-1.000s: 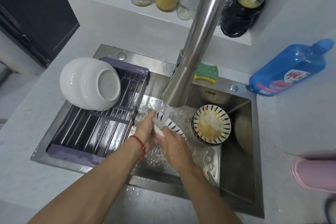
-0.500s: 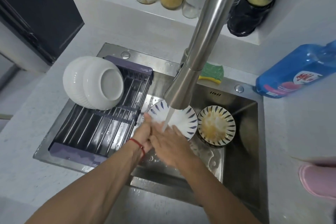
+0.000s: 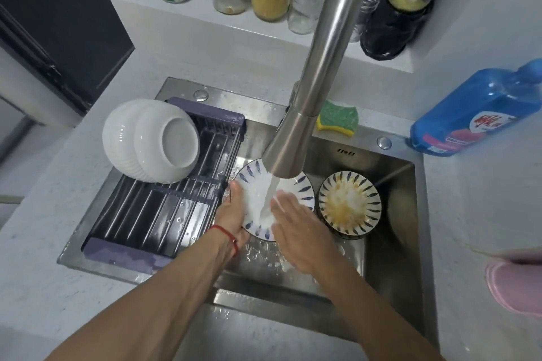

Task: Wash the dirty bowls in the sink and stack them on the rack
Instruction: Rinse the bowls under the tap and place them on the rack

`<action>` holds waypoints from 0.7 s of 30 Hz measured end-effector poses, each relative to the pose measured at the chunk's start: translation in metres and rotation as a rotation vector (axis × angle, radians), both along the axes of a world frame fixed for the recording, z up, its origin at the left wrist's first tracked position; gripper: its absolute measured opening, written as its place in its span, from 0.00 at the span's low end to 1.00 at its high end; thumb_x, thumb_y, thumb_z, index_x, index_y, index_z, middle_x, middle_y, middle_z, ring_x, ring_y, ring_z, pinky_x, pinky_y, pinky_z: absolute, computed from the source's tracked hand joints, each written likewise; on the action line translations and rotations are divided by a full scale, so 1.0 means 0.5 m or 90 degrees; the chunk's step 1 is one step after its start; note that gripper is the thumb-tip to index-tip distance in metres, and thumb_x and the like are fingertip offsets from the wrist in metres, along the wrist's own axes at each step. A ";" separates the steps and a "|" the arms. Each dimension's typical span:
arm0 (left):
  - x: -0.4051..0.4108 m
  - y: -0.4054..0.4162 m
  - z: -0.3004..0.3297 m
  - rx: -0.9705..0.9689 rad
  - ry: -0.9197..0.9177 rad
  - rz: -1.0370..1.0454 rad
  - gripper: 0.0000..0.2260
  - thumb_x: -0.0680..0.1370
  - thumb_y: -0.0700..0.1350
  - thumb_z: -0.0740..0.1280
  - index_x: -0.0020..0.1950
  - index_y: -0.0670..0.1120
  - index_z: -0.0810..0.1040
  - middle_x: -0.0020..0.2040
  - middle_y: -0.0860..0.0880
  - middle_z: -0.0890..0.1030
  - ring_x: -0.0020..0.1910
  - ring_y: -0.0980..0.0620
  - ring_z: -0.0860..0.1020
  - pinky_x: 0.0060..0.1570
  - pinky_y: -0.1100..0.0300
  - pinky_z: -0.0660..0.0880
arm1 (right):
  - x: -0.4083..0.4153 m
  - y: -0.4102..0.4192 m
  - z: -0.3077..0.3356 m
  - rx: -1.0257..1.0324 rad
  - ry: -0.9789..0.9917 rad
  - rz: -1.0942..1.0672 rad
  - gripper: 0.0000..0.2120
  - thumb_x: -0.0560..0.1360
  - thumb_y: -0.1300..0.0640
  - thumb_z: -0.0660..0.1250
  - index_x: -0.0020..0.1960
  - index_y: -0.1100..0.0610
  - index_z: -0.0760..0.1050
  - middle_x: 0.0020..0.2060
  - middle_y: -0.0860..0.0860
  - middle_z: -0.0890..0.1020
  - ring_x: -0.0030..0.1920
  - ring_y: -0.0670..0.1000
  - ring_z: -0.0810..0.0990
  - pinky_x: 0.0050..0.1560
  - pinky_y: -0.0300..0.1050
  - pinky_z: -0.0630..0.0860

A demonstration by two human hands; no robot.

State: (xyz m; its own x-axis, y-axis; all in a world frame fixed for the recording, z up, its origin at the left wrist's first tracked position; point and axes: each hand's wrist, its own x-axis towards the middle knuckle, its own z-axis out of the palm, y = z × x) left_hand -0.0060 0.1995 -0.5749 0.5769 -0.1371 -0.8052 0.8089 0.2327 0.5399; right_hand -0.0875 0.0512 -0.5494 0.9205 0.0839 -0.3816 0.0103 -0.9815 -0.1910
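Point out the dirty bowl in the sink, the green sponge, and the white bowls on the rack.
dirty bowl (image 3: 349, 204): head view, on its stained inside bottom.
green sponge (image 3: 338, 117): head view, on its green top face.
white bowls (image 3: 164, 141): head view, on the side wall of the front bowl.

Soft, even indoor light, wide-angle view.
Dull glare streaks the steel faucet (image 3: 319, 67); the right hand (image 3: 302, 231) blurs under the water; the far-left corner is dark, edges bowed.
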 end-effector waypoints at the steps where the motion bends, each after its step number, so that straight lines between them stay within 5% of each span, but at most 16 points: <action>1: -0.009 -0.010 0.007 0.002 0.008 -0.003 0.34 0.79 0.70 0.57 0.67 0.43 0.78 0.58 0.37 0.85 0.55 0.38 0.86 0.59 0.38 0.81 | 0.021 -0.002 -0.008 -0.053 0.020 -0.070 0.30 0.87 0.45 0.41 0.83 0.56 0.37 0.82 0.56 0.38 0.82 0.56 0.37 0.83 0.56 0.43; 4: -0.029 -0.019 -0.017 -0.012 0.043 0.036 0.37 0.78 0.72 0.56 0.70 0.43 0.77 0.62 0.37 0.83 0.58 0.38 0.85 0.56 0.39 0.82 | 0.083 0.042 -0.010 -0.085 0.014 -0.112 0.30 0.87 0.45 0.42 0.84 0.56 0.42 0.82 0.56 0.40 0.81 0.59 0.35 0.81 0.59 0.36; 6: -0.024 -0.003 -0.034 -0.015 0.032 0.016 0.39 0.75 0.73 0.57 0.70 0.44 0.77 0.64 0.35 0.82 0.61 0.40 0.84 0.57 0.45 0.83 | 0.086 0.074 0.004 0.040 0.039 -0.030 0.27 0.87 0.42 0.42 0.84 0.47 0.45 0.82 0.51 0.46 0.81 0.57 0.40 0.78 0.58 0.31; 9: -0.017 0.027 -0.022 0.039 0.031 -0.035 0.41 0.74 0.73 0.58 0.68 0.39 0.77 0.57 0.32 0.84 0.58 0.37 0.84 0.63 0.45 0.80 | 0.014 0.056 0.026 0.169 0.054 0.142 0.24 0.88 0.46 0.46 0.83 0.46 0.53 0.82 0.52 0.60 0.80 0.54 0.58 0.82 0.57 0.45; 12: -0.011 0.031 -0.027 0.082 0.031 -0.015 0.40 0.75 0.72 0.61 0.70 0.40 0.75 0.62 0.35 0.82 0.58 0.37 0.84 0.61 0.42 0.80 | -0.050 -0.019 0.010 0.089 -0.015 0.169 0.30 0.85 0.45 0.49 0.84 0.55 0.53 0.84 0.53 0.52 0.83 0.53 0.51 0.80 0.58 0.58; 15: -0.029 0.006 -0.016 0.093 0.031 -0.031 0.37 0.77 0.68 0.65 0.76 0.42 0.70 0.68 0.36 0.79 0.58 0.38 0.84 0.56 0.42 0.83 | -0.014 -0.037 -0.013 -0.080 0.050 0.099 0.50 0.78 0.44 0.65 0.82 0.61 0.33 0.80 0.60 0.31 0.81 0.59 0.32 0.82 0.60 0.43; 18: -0.018 0.009 -0.012 0.097 0.009 -0.013 0.27 0.81 0.60 0.66 0.71 0.42 0.73 0.66 0.42 0.80 0.51 0.40 0.85 0.40 0.54 0.85 | 0.045 -0.002 -0.031 -0.052 0.038 0.080 0.59 0.73 0.51 0.73 0.80 0.59 0.28 0.77 0.62 0.27 0.77 0.63 0.24 0.80 0.60 0.34; 21: 0.015 0.028 -0.033 0.112 0.017 -0.056 0.29 0.77 0.60 0.70 0.68 0.40 0.76 0.68 0.34 0.78 0.64 0.35 0.80 0.63 0.40 0.79 | 0.019 0.008 -0.042 0.070 -0.068 0.121 0.48 0.76 0.63 0.70 0.84 0.52 0.42 0.80 0.54 0.36 0.80 0.57 0.33 0.81 0.56 0.36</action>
